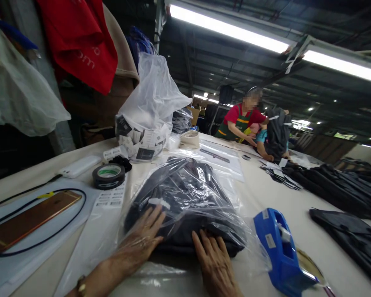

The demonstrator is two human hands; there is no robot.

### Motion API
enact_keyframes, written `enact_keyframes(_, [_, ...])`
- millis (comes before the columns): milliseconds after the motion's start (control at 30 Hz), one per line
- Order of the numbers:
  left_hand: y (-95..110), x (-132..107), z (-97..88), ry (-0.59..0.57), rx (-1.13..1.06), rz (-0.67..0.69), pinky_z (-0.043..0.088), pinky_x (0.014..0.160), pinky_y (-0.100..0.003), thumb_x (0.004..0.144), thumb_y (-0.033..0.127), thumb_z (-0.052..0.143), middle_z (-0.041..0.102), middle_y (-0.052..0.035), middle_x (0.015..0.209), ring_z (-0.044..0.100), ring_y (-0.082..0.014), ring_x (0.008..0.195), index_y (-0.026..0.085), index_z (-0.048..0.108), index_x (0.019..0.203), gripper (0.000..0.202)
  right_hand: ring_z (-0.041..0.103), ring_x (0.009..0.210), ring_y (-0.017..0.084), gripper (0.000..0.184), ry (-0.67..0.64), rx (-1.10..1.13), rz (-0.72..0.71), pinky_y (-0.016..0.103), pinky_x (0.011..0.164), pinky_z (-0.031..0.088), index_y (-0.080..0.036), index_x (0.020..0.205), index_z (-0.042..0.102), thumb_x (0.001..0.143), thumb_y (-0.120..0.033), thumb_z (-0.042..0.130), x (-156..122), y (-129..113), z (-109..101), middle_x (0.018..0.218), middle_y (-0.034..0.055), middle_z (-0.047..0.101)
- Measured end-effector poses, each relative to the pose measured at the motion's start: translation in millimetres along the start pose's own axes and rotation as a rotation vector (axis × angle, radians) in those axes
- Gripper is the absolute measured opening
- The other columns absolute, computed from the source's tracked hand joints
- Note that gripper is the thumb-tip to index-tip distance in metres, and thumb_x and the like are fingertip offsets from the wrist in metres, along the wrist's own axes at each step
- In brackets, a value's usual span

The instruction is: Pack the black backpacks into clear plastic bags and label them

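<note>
A black backpack [185, 194] lies on the table inside a clear plastic bag [200, 212]. My left hand [142, 235] rests with fingers stretched out on the near left side of the bag. At the near edge, my right hand [214, 258] lies with its fingers extended against the plastic and the backpack's lower side. Neither hand grips anything that I can see. Loose plastic spreads out toward the right of the backpack and below it, between my wrists.
Right of the bag stands a blue tape dispenser [278, 251]. On the left lie a roll of black tape [109, 176], a phone [34, 220] with a cable and a sheet of labels [111, 198]. A co-worker [245, 119] handles another black backpack [277, 134] across the table.
</note>
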State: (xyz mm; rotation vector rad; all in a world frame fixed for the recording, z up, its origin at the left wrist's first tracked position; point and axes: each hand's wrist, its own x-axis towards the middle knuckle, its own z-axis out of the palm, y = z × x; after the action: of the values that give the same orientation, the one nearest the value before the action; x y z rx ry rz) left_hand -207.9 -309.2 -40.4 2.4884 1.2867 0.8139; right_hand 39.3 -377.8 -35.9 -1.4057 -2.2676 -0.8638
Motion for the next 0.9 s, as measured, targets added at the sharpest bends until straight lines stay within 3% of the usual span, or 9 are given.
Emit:
enact_keyframes(133, [-7,10,-22.1,-0.194,-0.128,-0.009,0.028,0.106,-0.049,0.07,0.006,0.056,0.026,-0.0053,0.147,0.027,-0.0302,0.133,0.03,0.041,0.132,0.068,0.057,0.095,0.019,0.048,0.026,-0.011,-0.046,0.035,0.088,0.036,-0.016,0.12,0.054,0.078,-0.003,0.036,-5,5,-3,0.106,0.0072,0.065])
enact_keyframes(267, [-13,17,-36.9,-0.225,-0.24,0.005,0.026,0.108,-0.044,0.074,0.01,0.055,0.028,-0.0026,0.146,0.029,-0.0256,0.133,0.032,0.044,0.13,0.062,0.056,0.099,0.02,0.035,0.051,0.102,-0.018,0.036,0.092,0.035,-0.016,0.115,0.057,0.084,-0.015,0.041,5,3,-20,0.105,0.0066,0.065])
enact_keyframes(367, [-15,16,-33.1,-0.144,-0.204,-0.046,0.028,0.108,-0.04,0.081,0.021,0.052,0.032,-0.0021,0.145,0.033,-0.0245,0.131,0.031,0.046,0.129,0.05,0.047,0.116,0.025,0.034,0.058,0.121,0.012,0.04,0.096,0.034,-0.022,0.119,0.055,0.086,-0.023,0.049,17,16,-31,0.122,0.006,0.057])
enact_keyframes(467, [-15,8,-16.3,0.028,-0.037,-0.044,0.035,0.105,-0.038,0.085,0.028,0.049,0.04,-0.0066,0.141,0.039,-0.0251,0.127,0.023,0.047,0.129,0.044,0.041,0.123,0.03,0.034,0.097,0.049,0.124,0.043,0.092,0.04,-0.019,0.121,0.053,0.088,-0.02,0.045,22,35,-21,0.128,0.0119,0.051])
enact_keyframes(567, [-14,-3,2.4,0.2,0.191,0.121,0.043,0.099,-0.039,0.088,0.028,0.046,0.051,-0.0115,0.131,0.049,-0.0255,0.119,0.018,0.05,0.126,0.04,0.051,0.113,0.025,0.031,0.173,0.061,0.135,0.036,0.086,0.047,-0.016,0.116,0.056,0.091,-0.018,0.039,17,42,-4,0.117,0.0144,0.057])
enact_keyframes(667, [-14,-11,8.9,0.311,0.339,0.266,0.048,0.094,-0.038,0.089,0.027,0.044,0.055,-0.0124,0.126,0.051,-0.025,0.116,0.016,0.047,0.127,0.04,0.055,0.106,0.025,0.03,0.185,0.059,0.188,0.037,0.085,0.048,-0.018,0.116,0.057,0.09,-0.026,0.043,7,36,4,0.114,0.0126,0.06])
enact_keyframes(900, [-11,-23,-12.6,0.287,0.436,0.244,0.048,0.093,-0.038,0.091,0.03,0.036,0.046,-0.0119,0.134,0.046,-0.0246,0.122,0.019,0.024,0.141,0.053,0.04,0.125,0.028,0.039,0.057,0.064,0.199,0.045,0.097,0.039,-0.019,0.129,0.046,0.09,-0.023,0.043,-9,18,-9,0.133,0.0122,0.047])
